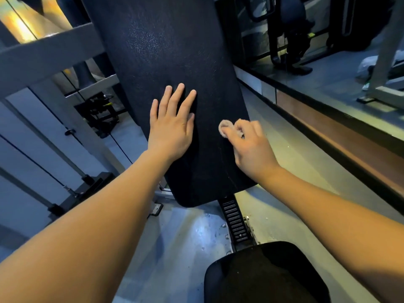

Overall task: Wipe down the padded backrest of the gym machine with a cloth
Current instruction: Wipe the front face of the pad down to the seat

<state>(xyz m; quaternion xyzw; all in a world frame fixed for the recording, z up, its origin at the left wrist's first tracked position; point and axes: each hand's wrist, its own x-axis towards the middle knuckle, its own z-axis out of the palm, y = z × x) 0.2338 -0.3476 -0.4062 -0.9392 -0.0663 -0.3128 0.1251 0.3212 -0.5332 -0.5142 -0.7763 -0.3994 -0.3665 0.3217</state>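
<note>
A dim gym is surrounding the machine. A pale grey floor is catching patches of light, and a grey steel frame is crossing the left side, with thin black cables slanting below it. A long brown ledge is running along the right under what may be a mirror, though glare is making that hard to judge.

In the middle, the black padded backrest is rising steeply from the lower centre to the top edge, its pebbled skin glinting near the top. The person's left hand is lying flat on the lower left part of the backrest. Its fingers are straight and slightly spread, the palm is pressing the padding, and it is holding nothing.

The right hand is resting near it, close to the pad's lower right edge, with its fingers curling around a small beige cloth. The cloth is bunching into a wad that is peeping out past the fingertips and touching the black surface, well below the backrest's midpoint. Both bare forearms are reaching in from the bottom corners.

Below the backrest's rounded lower end, a black notched rail is leading down to the black seat. The seat is sitting at the bottom right, apart from the backrest, with bare floor showing between them.
</note>
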